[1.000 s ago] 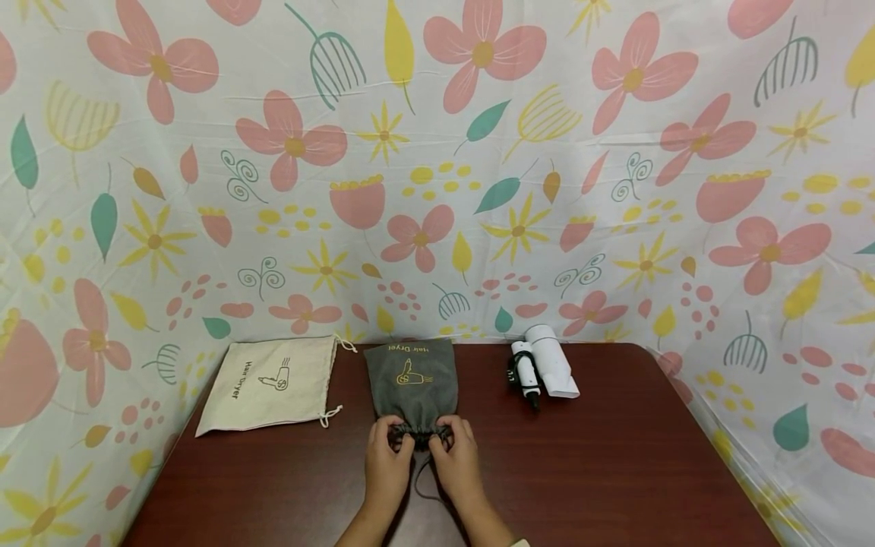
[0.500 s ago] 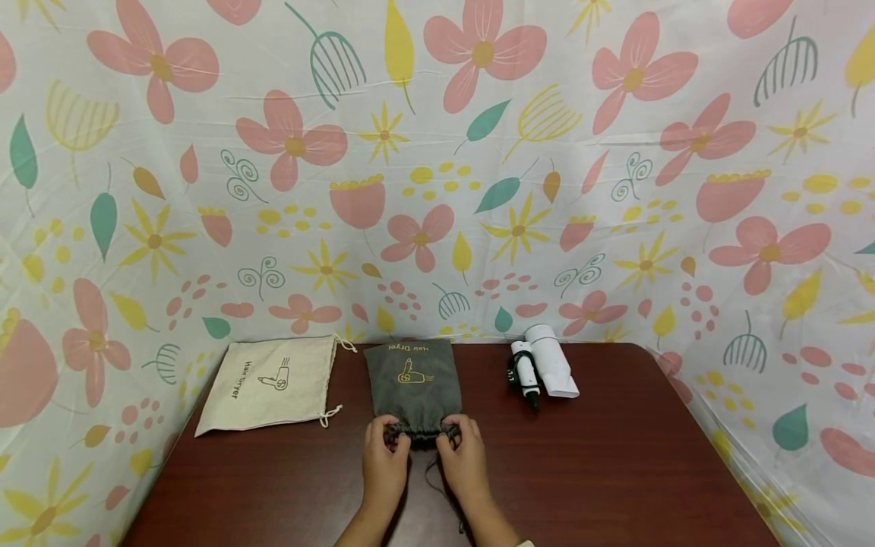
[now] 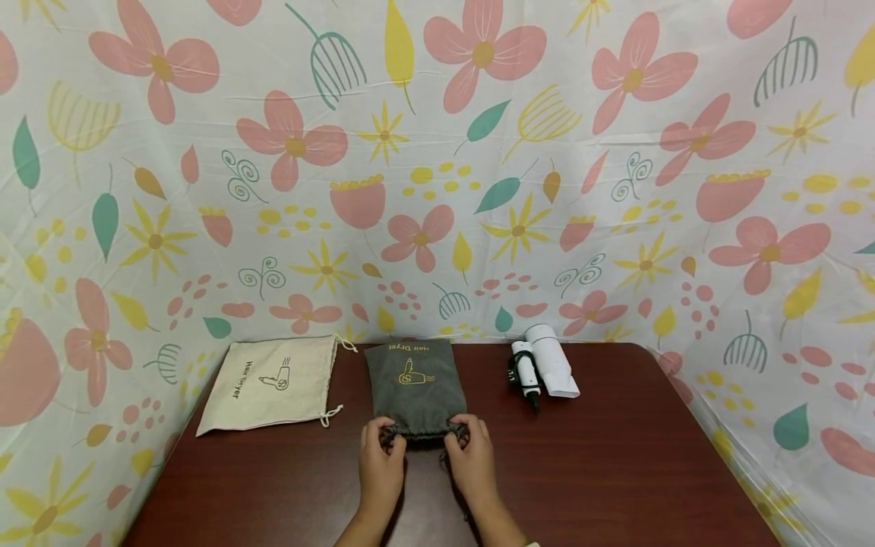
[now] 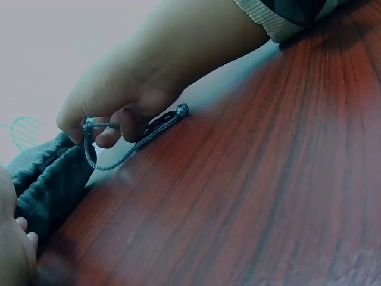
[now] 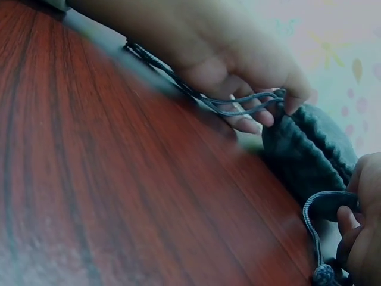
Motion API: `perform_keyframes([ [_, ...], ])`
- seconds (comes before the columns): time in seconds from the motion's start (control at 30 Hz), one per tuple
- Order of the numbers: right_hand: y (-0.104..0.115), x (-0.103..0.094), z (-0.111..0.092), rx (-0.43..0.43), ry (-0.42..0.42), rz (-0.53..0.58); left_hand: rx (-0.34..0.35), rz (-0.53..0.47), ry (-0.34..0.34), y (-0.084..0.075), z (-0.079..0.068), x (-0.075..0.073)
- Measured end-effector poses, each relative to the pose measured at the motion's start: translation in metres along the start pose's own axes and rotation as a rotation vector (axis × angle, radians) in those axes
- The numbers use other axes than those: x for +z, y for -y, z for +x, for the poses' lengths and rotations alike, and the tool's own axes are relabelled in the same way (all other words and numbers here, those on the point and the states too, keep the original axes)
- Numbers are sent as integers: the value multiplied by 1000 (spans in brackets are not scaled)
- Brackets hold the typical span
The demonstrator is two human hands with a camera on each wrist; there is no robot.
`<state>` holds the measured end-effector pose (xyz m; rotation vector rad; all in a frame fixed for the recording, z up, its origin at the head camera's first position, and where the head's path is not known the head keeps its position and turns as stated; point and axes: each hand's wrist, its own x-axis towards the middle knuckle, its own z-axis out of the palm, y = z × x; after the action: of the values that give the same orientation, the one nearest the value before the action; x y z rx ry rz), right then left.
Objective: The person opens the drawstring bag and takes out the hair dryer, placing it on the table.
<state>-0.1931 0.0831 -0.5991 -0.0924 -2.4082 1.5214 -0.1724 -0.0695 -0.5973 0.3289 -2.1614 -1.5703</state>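
A dark grey drawstring pouch (image 3: pixel 418 395) with a gold hair dryer print lies flat, its gathered mouth (image 3: pixel 424 435) facing me. My left hand (image 3: pixel 380 465) pinches the left corner of this mouth, thumb towards me. At the right corner my right hand (image 3: pixel 473 462) pinches the cloth likewise. The ruffled hem (image 5: pixel 315 143) shows between both hands in the right wrist view. Grey cord (image 5: pixel 238 107) loops out by the left fingers and trails along that wrist. Another cord (image 4: pixel 119 161), ending in a knot, hangs by my right hand in the left wrist view. The pouch's inside is hidden.
A cream drawstring bag (image 3: pixel 273 387) with the same print lies to the left. A white folded hair dryer (image 3: pixel 550 361), its black cord wound round the handle, lies to the right. The brown table (image 3: pixel 615 456) meets a flowered cloth (image 3: pixel 424 167) behind.
My hands have moved apart, the right one further to the right. Between them the pouch's mouth has spread wider and flatter. The loose cord has shifted towards the right wrist.
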Motion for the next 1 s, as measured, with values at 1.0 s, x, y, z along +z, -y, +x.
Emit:
perform_keyframes([
  [1.0, -3, -4, 1, -73, -37, -50, -20, 41, -7, 2, 1, -6],
])
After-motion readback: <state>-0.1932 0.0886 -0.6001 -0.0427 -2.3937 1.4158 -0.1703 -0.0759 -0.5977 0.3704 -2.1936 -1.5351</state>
